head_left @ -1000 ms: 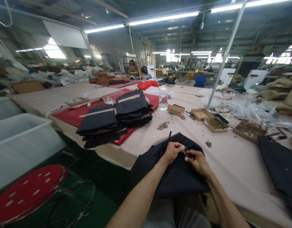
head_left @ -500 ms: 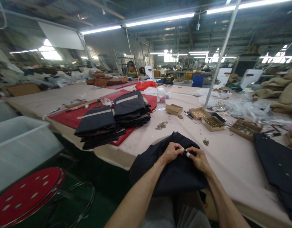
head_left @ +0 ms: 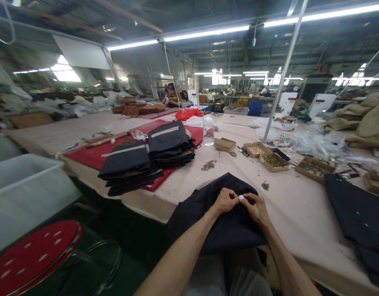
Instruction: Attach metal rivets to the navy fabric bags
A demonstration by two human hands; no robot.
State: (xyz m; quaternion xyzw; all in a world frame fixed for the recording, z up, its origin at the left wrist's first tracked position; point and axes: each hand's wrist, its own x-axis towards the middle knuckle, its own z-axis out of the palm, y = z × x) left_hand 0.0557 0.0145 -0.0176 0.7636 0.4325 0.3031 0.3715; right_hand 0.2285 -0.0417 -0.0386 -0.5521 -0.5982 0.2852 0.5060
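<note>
A dark navy garment [head_left: 220,224] lies over the near edge of the pale pink table [head_left: 294,209], hanging toward my lap. My left hand [head_left: 225,201] and my right hand [head_left: 256,209] meet on top of it, fingertips pinched together around a small fitting that is too small to make out. A fingertip of my right hand carries white tape. Small heaps of metal rings lie on the table beyond: one heap [head_left: 208,165] and a smaller one [head_left: 265,186].
Two stacks of folded dark garments [head_left: 146,158] rest on a red mat at left. Open cardboard boxes of metal fittings [head_left: 272,160] sit to the right, and a clear jar [head_left: 208,130] behind. More dark fabric [head_left: 358,213] lies far right. A red stool [head_left: 32,255] and white bin [head_left: 26,189] stand left. A person sits far off.
My hands have drawn slightly nearer to me on the garment and stay pinched together. The view has shifted a little; nothing on the table has moved.
</note>
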